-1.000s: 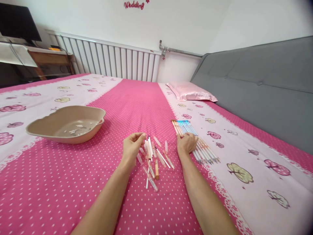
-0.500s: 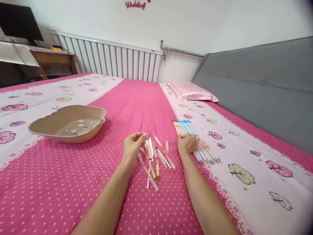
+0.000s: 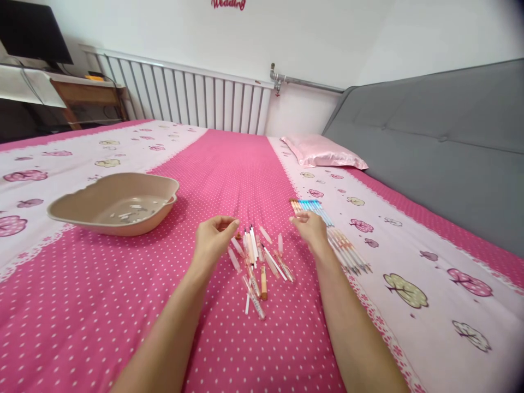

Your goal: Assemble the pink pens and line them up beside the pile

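Note:
My left hand (image 3: 212,239) hovers at the left edge of a loose pile of pen parts (image 3: 254,252). Its fingers are loosely bent, the thumb slightly apart, and nothing shows between them. The pile mixes clear pinkish barrels, thin white refills with dark tips and a tan pen piece (image 3: 264,284). My right hand (image 3: 313,232) is beside the row of pens (image 3: 347,252), over its left side and partly hiding it. Its fingers are bent and parted from the thumb, with nothing visible in them. Blue and orange-brown ends (image 3: 311,205) top the row.
A beige basin (image 3: 123,224) with small white and clear pieces inside stands to the left on the pink dotted bedspread (image 3: 229,164). A pink pillow (image 3: 323,152) lies at the back right, by the grey headboard (image 3: 434,120). A white radiator (image 3: 176,93) lines the far wall.
My right hand has lifted off the row of pens and moved slightly up, its fingers loosening. My left hand has drawn a little left, away from the pile.

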Demonstrator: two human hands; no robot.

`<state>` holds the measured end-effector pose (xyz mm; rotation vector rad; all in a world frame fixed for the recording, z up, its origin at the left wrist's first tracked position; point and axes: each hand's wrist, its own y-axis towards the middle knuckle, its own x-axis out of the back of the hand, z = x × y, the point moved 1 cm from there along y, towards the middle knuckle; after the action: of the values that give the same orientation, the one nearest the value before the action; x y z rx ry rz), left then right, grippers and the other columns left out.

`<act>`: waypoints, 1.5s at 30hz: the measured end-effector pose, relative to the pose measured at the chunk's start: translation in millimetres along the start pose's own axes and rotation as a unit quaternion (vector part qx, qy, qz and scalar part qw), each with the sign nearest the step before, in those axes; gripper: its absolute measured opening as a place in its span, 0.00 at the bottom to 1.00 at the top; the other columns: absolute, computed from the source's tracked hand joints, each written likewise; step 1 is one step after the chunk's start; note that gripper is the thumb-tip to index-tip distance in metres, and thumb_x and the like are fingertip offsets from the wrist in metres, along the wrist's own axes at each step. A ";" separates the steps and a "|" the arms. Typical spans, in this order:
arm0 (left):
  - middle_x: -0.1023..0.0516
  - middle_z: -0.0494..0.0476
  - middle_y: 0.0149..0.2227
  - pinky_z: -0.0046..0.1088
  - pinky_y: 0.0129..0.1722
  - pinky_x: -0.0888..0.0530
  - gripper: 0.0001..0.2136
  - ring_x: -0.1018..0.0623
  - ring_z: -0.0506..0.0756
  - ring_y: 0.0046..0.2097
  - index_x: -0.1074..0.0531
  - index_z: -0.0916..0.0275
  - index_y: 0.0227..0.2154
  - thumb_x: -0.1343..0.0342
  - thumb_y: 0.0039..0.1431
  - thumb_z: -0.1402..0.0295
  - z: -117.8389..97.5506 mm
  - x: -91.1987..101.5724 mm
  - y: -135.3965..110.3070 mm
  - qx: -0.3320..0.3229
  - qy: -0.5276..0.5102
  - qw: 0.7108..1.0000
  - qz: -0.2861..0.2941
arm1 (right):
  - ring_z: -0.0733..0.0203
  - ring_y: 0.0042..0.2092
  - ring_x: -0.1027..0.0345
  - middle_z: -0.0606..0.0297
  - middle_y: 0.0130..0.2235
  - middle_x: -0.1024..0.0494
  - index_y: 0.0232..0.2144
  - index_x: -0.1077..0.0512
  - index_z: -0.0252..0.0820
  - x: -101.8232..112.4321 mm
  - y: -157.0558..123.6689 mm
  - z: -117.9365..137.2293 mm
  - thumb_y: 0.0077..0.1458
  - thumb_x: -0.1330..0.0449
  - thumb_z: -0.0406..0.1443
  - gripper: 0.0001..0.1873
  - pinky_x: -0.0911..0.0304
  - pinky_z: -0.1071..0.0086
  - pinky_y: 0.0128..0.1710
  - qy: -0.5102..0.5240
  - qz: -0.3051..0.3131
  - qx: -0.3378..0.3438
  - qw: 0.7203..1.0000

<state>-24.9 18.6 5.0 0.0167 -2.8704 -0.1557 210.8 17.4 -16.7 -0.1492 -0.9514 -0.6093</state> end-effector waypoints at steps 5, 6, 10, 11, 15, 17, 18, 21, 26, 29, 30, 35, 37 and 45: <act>0.22 0.61 0.31 0.29 0.28 0.35 0.17 0.24 0.60 0.34 0.24 0.63 0.29 0.48 0.48 0.54 -0.5 19.1 4.5 0.041 0.349 0.934 0.058 | 0.48 0.45 0.30 0.52 0.43 0.23 0.42 0.27 0.39 5.1 -16.1 15.2 0.47 0.42 0.46 0.22 0.39 0.63 0.41 -0.077 0.126 0.059 0.987; 0.22 0.62 0.30 0.29 0.27 0.35 0.18 0.24 0.61 0.33 0.24 0.63 0.28 0.49 0.49 0.53 -0.5 20.5 4.4 0.059 0.396 0.913 0.080 | 0.44 0.47 0.32 0.48 0.45 0.25 0.43 0.28 0.36 5.1 -18.9 17.4 0.48 0.43 0.46 0.24 0.40 0.59 0.42 -0.095 0.137 0.059 0.984; 0.24 0.63 0.23 0.29 0.26 0.35 0.23 0.24 0.59 0.27 0.26 0.66 0.25 0.54 0.52 0.50 3.5 15.9 2.5 0.082 0.426 0.886 0.167 | 0.40 0.49 0.34 0.41 0.47 0.27 0.45 0.30 0.31 -0.3 -25.3 22.4 0.52 0.47 0.48 0.28 0.40 0.57 0.43 -0.128 0.192 0.070 0.970; 0.24 0.63 0.23 0.29 0.25 0.35 0.22 0.24 0.58 0.26 0.27 0.66 0.27 0.54 0.52 0.50 5.7 12.9 1.8 0.081 0.408 0.890 0.185 | 0.43 0.48 0.33 0.42 0.46 0.26 0.46 0.31 0.31 -2.8 -26.6 23.5 0.53 0.48 0.49 0.28 0.40 0.59 0.43 -0.125 0.208 0.077 0.967; 0.25 0.59 0.22 0.26 0.22 0.35 0.21 0.25 0.56 0.25 0.28 0.68 0.36 0.47 0.50 0.53 14.8 -0.6 -1.1 0.082 0.303 0.924 0.220 | 0.53 0.40 0.28 0.50 0.44 0.25 0.50 0.35 0.37 -13.6 -34.3 29.6 0.56 0.52 0.50 0.28 0.37 0.67 0.36 -0.090 0.258 0.111 0.956; 0.26 0.56 0.20 0.25 0.22 0.35 0.20 0.26 0.54 0.23 0.29 0.68 0.38 0.45 0.49 0.55 18.0 -6.0 -2.0 0.090 0.259 0.936 0.222 | 0.56 0.33 0.27 0.50 0.42 0.24 0.49 0.36 0.37 -17.0 -37.8 32.1 0.57 0.53 0.49 0.26 0.36 0.68 0.33 -0.072 0.273 0.116 0.952; 0.27 0.54 0.19 0.25 0.22 0.34 0.20 0.27 0.54 0.23 0.29 0.68 0.38 0.44 0.49 0.56 19.2 -8.0 -2.2 0.096 0.241 0.940 0.221 | 0.57 0.30 0.27 0.51 0.40 0.24 0.48 0.35 0.36 -18.2 -38.9 32.7 0.57 0.53 0.47 0.24 0.36 0.68 0.32 -0.063 0.279 0.115 0.951; 0.29 0.52 0.18 0.24 0.21 0.34 0.22 0.28 0.53 0.22 0.30 0.69 0.43 0.42 0.48 0.59 21.1 -11.3 -2.0 0.102 0.196 0.951 0.214 | 0.62 0.23 0.30 0.55 0.36 0.24 0.46 0.35 0.38 -20.5 -39.5 32.2 0.58 0.52 0.44 0.19 0.36 0.70 0.27 -0.027 0.307 0.099 0.946; 0.31 0.49 0.18 0.23 0.22 0.35 0.27 0.30 0.50 0.21 0.34 0.66 0.51 0.40 0.46 0.63 21.5 -12.8 -3.0 0.058 0.128 0.965 0.222 | 0.65 0.23 0.30 0.58 0.35 0.25 0.47 0.39 0.40 -27.3 -38.0 31.1 0.60 0.54 0.41 0.16 0.34 0.73 0.23 0.052 0.363 0.067 0.928; 0.31 0.48 0.18 0.23 0.23 0.35 0.31 0.30 0.50 0.21 0.36 0.66 0.54 0.40 0.45 0.63 20.8 -13.2 -4.4 0.037 0.128 0.964 0.228 | 0.64 0.25 0.29 0.63 0.28 0.25 0.48 0.40 0.39 -28.3 -39.2 33.1 0.61 0.55 0.40 0.16 0.33 0.73 0.24 0.089 0.396 0.064 0.912; 0.31 0.49 0.19 0.23 0.23 0.35 0.32 0.30 0.50 0.22 0.37 0.66 0.55 0.40 0.45 0.62 20.2 -12.9 -4.6 0.032 0.136 0.963 0.230 | 0.64 0.26 0.28 0.64 0.27 0.25 0.48 0.40 0.39 -26.7 -39.6 33.7 0.61 0.55 0.40 0.16 0.32 0.73 0.25 0.100 0.405 0.065 0.907; 0.25 0.57 0.24 0.27 0.25 0.33 0.32 0.25 0.56 0.27 0.39 0.69 0.55 0.45 0.48 0.56 12.6 -2.3 -3.5 0.036 0.254 0.946 0.199 | 0.62 0.27 0.27 0.61 0.29 0.24 0.53 0.43 0.38 -6.2 -37.3 29.9 0.60 0.52 0.40 0.20 0.32 0.72 0.26 0.071 0.372 0.056 0.924; 0.24 0.60 0.24 0.29 0.25 0.32 0.29 0.24 0.57 0.26 0.33 0.71 0.47 0.45 0.46 0.53 8.0 4.6 -4.5 0.055 0.316 0.926 0.200 | 0.60 0.24 0.27 0.61 0.25 0.24 0.50 0.39 0.34 0.8 -37.1 27.5 0.58 0.50 0.38 0.19 0.32 0.70 0.25 0.039 0.372 0.043 0.927; 0.27 0.52 0.18 0.31 0.17 0.29 0.36 0.26 0.58 0.20 0.38 0.66 0.49 0.34 0.32 0.63 -1.9 -3.2 -33.4 0.157 0.195 0.869 0.428 | 0.62 0.17 0.33 0.69 0.17 0.30 0.46 0.36 0.39 -7.2 -55.7 38.1 0.54 0.45 0.43 0.20 0.34 0.69 0.18 0.054 0.476 0.068 0.875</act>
<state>-21.4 -14.7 2.4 -1.0116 -2.2082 0.4360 149.8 -11.0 -8.1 -0.4199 -0.6922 0.3632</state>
